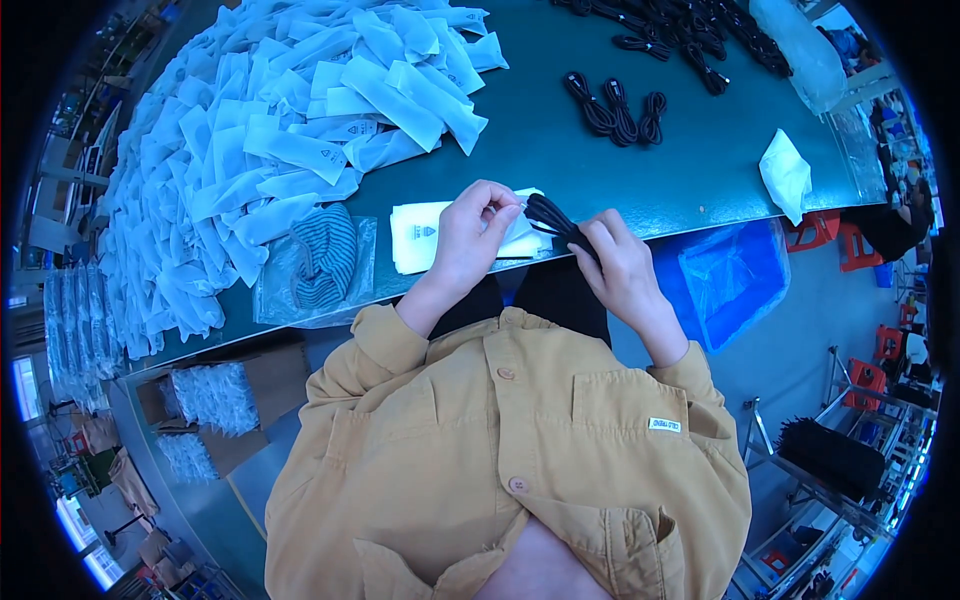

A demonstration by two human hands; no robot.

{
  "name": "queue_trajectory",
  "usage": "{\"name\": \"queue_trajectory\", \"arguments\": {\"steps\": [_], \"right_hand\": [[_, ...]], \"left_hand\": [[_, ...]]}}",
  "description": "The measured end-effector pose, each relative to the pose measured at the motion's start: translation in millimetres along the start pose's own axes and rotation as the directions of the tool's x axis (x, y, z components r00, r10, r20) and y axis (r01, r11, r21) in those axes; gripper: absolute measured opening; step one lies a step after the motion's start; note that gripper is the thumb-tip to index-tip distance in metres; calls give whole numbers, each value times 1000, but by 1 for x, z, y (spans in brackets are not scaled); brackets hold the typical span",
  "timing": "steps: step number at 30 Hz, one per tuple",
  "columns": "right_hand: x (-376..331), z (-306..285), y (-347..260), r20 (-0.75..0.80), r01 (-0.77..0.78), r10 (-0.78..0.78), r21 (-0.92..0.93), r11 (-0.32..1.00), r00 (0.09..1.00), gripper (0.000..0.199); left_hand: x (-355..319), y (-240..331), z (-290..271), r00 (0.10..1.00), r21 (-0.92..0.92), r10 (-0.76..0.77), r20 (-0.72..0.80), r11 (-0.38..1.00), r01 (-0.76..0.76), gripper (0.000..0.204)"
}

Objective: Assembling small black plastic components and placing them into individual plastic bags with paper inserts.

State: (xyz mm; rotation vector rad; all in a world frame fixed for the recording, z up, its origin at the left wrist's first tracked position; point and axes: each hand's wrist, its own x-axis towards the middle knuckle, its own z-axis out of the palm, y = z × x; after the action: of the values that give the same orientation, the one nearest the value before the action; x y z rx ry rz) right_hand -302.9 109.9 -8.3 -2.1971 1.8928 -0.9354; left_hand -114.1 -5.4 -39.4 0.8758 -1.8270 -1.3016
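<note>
Over the table's front edge, my right hand (615, 255) is closed round a coiled black cable (548, 213) that sticks out to the left. My left hand (470, 232) is pinched at the cable's left end, where a small pale tip shows by the fingertips. Exactly how much of the cable lies between those fingers is hidden. Below both hands lies a stack of flat white printed bags (408, 232), partly covered by my left hand. To the left of it a striped grey-blue knitted cloth (327, 255) rests on clear plastic.
Many filled white bags (290, 130) are heaped at the left. Coiled black cables (617, 112) lie farther back. A crumpled white bag (785, 175) sits at the right edge. Below the edge stands a blue bin (735, 285); an open carton (285, 380) is at lower left.
</note>
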Motion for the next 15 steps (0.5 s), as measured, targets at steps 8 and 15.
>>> {"name": "queue_trajectory", "arguments": {"steps": [8, 15], "right_hand": [[3, -9, 4, 60, 177, -172, -93, 980, 983, 26], [20, -40, 6, -196, 30, -13, 83, 996, 980, 26]], "left_hand": [[0, -5, 0, 999, -51, 40, -15, 998, -41, 5], [1, 4, -11, 989, 94, 135, -57, 987, -130, 6]]}}
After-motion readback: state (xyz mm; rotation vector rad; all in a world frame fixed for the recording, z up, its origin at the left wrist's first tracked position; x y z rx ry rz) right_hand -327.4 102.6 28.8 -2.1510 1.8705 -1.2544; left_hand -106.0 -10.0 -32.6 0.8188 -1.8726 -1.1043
